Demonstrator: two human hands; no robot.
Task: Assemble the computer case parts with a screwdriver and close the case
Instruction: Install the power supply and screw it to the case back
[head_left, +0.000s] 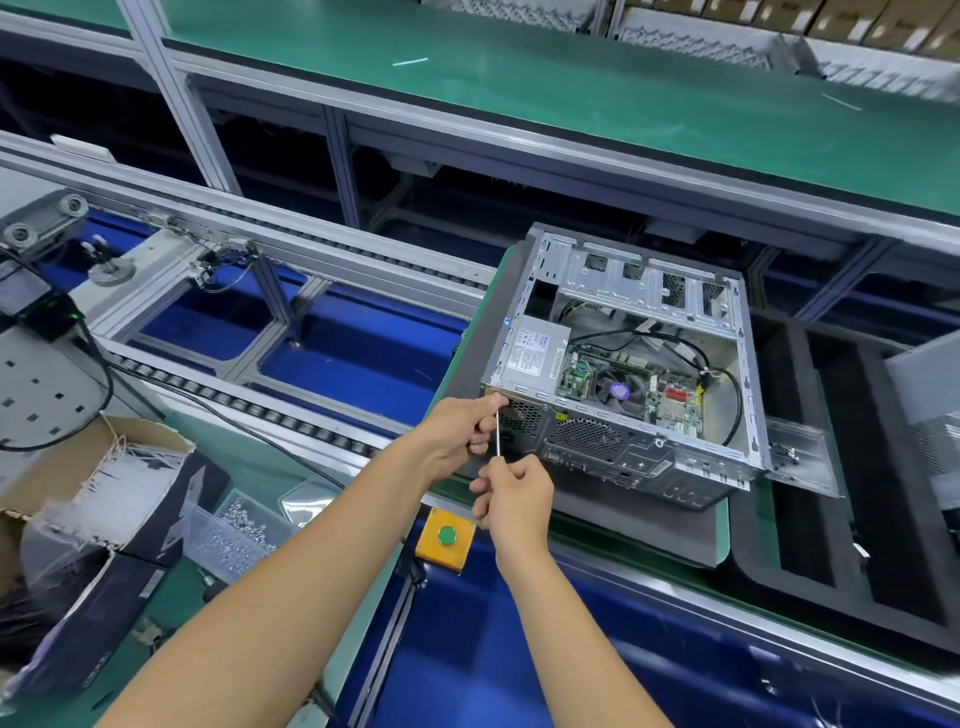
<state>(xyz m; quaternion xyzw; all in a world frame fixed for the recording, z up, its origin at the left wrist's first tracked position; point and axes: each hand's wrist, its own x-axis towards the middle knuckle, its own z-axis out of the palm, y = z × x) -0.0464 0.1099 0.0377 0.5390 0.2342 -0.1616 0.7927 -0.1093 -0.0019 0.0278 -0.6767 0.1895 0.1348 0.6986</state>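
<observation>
**At the case's rear corner, both hands line up the screwdriver**

Down at the near-left corner of the pallet (470, 332), the case (623, 364) lies on its side, open face up, so the board, the fan and the cabling are all on show and the rear panel faces the person. That suits the job: the back-edge screw points are easy to reach.

Now the hands. The left hand (462, 434) is up against the rear top corner of the case, thumb and fingers pinching the upper end of the thin shaft. My read is that it steadies the tip, perhaps with a screw on it, though any screw there is too small to make out. The right hand (514, 493) sits just below, fingers curled tight round the lower end of the screwdriver (497, 431); the handle is buried in the fist. So the tool stands almost upright between the two, the lower hand placed to turn it and the upper to guide it.

Supplies are kept close: a tub of screws (234, 530) lies left of the forearms on the bench, beside a torn box (104, 467) of white ties. A green button (447, 535) sits on its yellow mount at the line's edge, just under the right wrist.

No side panel on the case yet, so closing looks some way off.
</observation>
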